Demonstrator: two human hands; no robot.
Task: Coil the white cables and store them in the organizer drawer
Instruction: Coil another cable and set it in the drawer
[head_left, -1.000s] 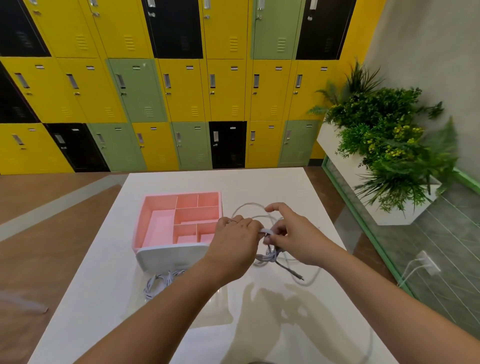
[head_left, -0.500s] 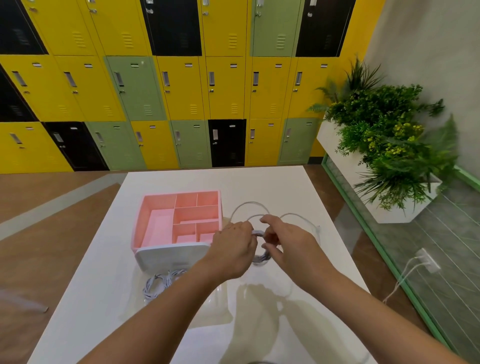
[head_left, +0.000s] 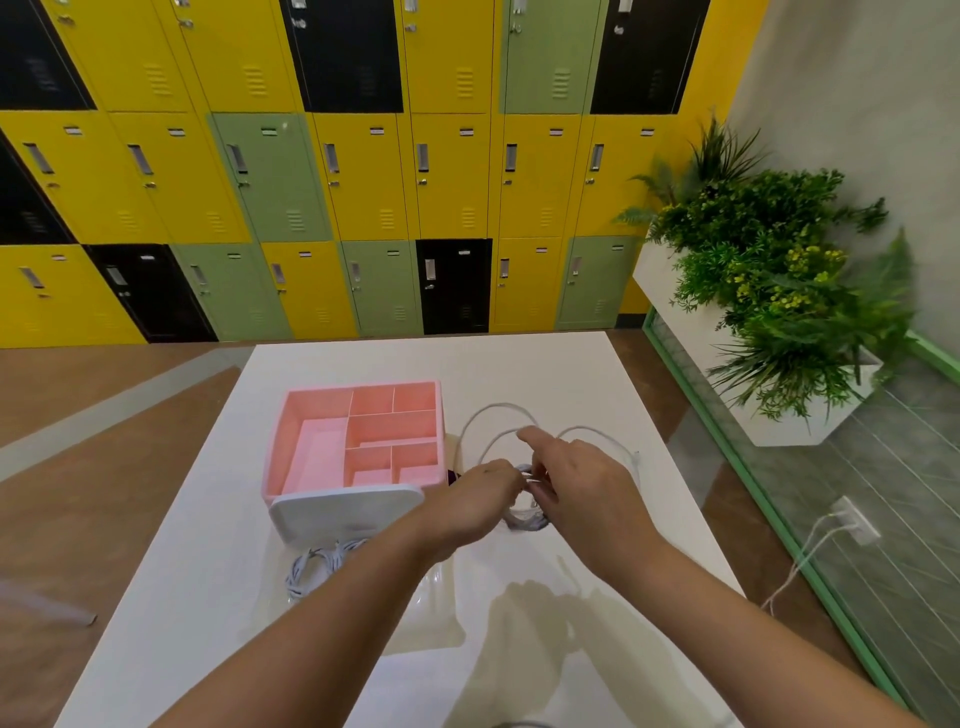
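A pink organizer (head_left: 311, 457) with several compartments stands on the white table (head_left: 519, 364); its clear drawer (head_left: 436, 613) is pulled out toward me. A coiled white cable (head_left: 317, 564) lies in the drawer's left part. To the right of the organizer, my left hand (head_left: 475, 501) grips a small coil of a second white cable (head_left: 524, 517). My right hand (head_left: 582, 483) pinches the same cable beside the coil, forefinger stretched forward. Loose loops of this cable (head_left: 498, 410) trail across the table behind both hands.
Yellow, green and black lockers (head_left: 363, 182) fill the wall beyond the table. A white planter with green plants (head_left: 779, 291) stands on the right. The table's right edge borders a green-framed glass panel (head_left: 779, 519), with a wall socket and cord (head_left: 852, 522) behind it.
Both hands moved slightly away from me with the cable. The tail that hung toward me a second ago is gone from below the hands, and the coil between them looks tighter.
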